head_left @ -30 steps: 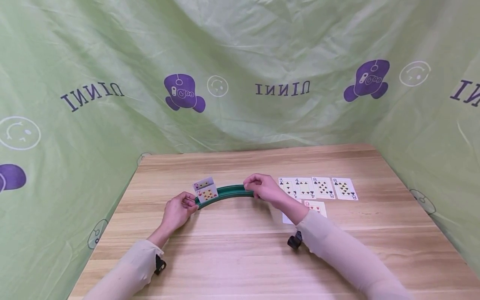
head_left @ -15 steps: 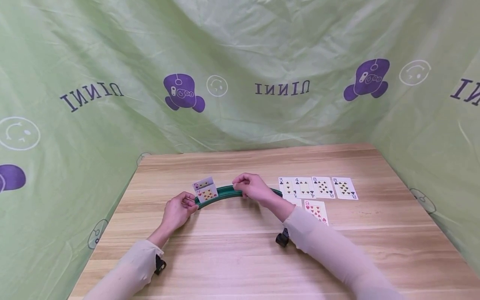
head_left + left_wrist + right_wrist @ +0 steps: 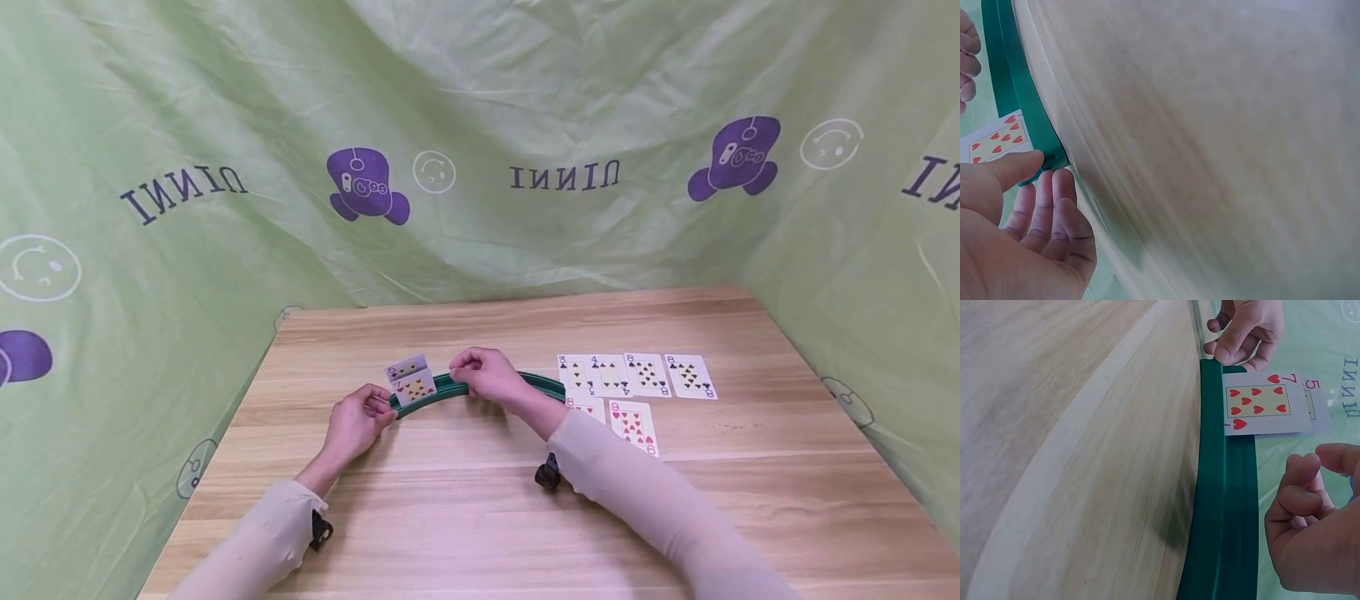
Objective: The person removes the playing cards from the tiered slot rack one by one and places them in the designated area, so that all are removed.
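Observation:
A curved green playing-card holder (image 3: 544, 385) lies across the middle of the table. My left hand (image 3: 356, 421) pinches its left end, thumb (image 3: 1019, 166) on the near face and fingers behind. Just inside that end, a seven of hearts (image 3: 1259, 403) stands in the holder with a five (image 3: 406, 367) showing behind it. My right hand (image 3: 491, 379) hovers over the holder's middle, to the right of these cards. In the right wrist view its fingers (image 3: 1300, 501) are loosely curled with nothing between them, apart from the seven.
Several face-up cards lie at the right: a three (image 3: 574, 374), a four (image 3: 609, 375), two black eights (image 3: 646, 375), a red eight (image 3: 587, 407) partly hidden by the holder and sleeve, and a nine of hearts (image 3: 633, 427). A green curtain (image 3: 480, 250) encloses the table's back and sides.
My right hand has moved left along the holder toward the standing cards, uncovering the holder's right end and the nine of hearts. The left hand and the holder stay put.

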Available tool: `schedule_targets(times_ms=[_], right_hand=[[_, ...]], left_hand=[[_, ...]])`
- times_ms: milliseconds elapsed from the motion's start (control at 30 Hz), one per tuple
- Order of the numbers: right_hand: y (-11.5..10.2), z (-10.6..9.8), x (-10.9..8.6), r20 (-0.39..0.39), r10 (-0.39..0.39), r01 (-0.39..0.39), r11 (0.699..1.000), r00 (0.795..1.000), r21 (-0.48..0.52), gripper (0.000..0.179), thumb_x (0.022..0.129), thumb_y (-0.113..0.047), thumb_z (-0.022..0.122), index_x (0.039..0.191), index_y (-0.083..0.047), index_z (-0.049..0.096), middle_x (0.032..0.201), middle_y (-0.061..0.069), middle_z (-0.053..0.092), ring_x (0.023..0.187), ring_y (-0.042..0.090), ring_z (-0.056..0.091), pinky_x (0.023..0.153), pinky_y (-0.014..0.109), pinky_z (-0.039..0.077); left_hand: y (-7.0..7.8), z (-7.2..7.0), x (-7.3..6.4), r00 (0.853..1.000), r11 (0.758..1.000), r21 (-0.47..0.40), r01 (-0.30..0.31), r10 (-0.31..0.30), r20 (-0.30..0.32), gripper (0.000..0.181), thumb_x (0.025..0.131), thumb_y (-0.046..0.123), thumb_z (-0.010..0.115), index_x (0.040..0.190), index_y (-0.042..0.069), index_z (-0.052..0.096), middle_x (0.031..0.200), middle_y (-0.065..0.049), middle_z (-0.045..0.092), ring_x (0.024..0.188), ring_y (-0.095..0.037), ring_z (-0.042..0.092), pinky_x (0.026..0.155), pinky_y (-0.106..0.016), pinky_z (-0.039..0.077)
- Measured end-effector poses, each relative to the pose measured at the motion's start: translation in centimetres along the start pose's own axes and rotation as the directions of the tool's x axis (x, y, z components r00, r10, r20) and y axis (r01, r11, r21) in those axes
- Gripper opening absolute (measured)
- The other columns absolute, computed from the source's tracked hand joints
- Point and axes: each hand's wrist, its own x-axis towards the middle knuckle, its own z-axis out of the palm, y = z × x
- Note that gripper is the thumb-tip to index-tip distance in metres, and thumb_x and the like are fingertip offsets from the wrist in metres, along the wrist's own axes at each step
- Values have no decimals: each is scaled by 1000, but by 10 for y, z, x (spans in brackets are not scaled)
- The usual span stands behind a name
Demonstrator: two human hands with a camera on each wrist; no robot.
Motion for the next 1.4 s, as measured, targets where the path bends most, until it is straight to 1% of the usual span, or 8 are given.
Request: schedule_targets(times_ms=[200, 333, 467, 700, 1033, 1200, 1333, 1400], right_hand=[[-2, 8, 5, 8, 9, -9, 1000, 1000, -2, 21, 97, -18, 63, 114, -5, 66, 109, 26, 65, 68, 22, 55, 59, 28, 43], [-5, 13, 8, 0, 11, -11, 1000, 1000, -1, 18, 96, -17, 64, 111, -7, 67, 97, 16, 65, 70, 27, 56, 60, 29, 44], [-8, 18, 11, -9, 3, -3, 1000, 1000, -1, 13, 96, -16, 65, 107, -10, 67, 88, 4, 62, 68, 24, 55, 60, 32, 46], [-7, 24, 15, 12, 8, -8, 1000, 1000, 6, 10, 96, -15, 64, 105, -10, 67, 92, 6, 63, 65, 16, 53, 67, 39, 51], [-2, 28, 18, 3, -15, 15, 1000, 1000, -19, 7, 95, -14, 65, 101, -11, 68, 93, 4, 63, 69, 15, 55, 61, 26, 47], [-5, 29, 17, 3, -18, 18, 1000, 1000, -23, 7, 95, -14, 66, 101, -11, 68, 93, 4, 62, 75, 24, 59, 60, 24, 46], [-6, 29, 17, 6, -15, 15, 1000, 1000, -25, 6, 96, -14, 65, 101, -11, 68, 94, 5, 63, 83, 32, 63, 67, 33, 53], [-7, 28, 17, 8, -7, 7, 1000, 1000, -28, 6, 96, -14, 65, 101, -11, 68, 96, 5, 63, 84, 32, 63, 73, 41, 56]], left_hand=[[-1, 1, 1, 1000, 1000, -7, -1, 1, 3, 26, 84, 6, 77, 107, 6, 66, 95, -10, 71, 83, -18, 67, 78, -31, 58], [-1, 0, 1, 1000, 1000, -10, -3, 3, 1, 26, 84, 5, 77, 107, 5, 66, 95, -10, 71, 82, -17, 66, 77, -31, 59], [-1, 0, 2, 1000, 1000, -12, -5, 5, 0, 26, 83, 5, 76, 107, 5, 65, 95, -10, 71, 82, -17, 67, 77, -31, 59], [0, 1, 2, 1000, 1000, -8, -2, 2, 2, 26, 84, 5, 77, 107, 5, 65, 95, -10, 71, 82, -17, 67, 79, -32, 59], [0, 0, 2, 1000, 1000, -20, 2, -2, 6, 25, 84, 4, 76, 107, 4, 65, 96, -11, 70, 82, -17, 66, 78, -31, 59], [0, -1, 2, 1000, 1000, -21, -1, 2, 7, 25, 84, 4, 76, 107, 4, 65, 95, -11, 71, 82, -16, 66, 77, -30, 59], [1, -1, 2, 1000, 1000, -20, 3, -2, 9, 25, 85, 5, 76, 107, 4, 65, 95, -11, 70, 82, -16, 66, 78, -31, 59], [1, -1, 2, 1000, 1000, -17, 8, -7, 10, 25, 85, 5, 76, 107, 4, 65, 95, -11, 70, 82, -17, 66, 78, -31, 59]])
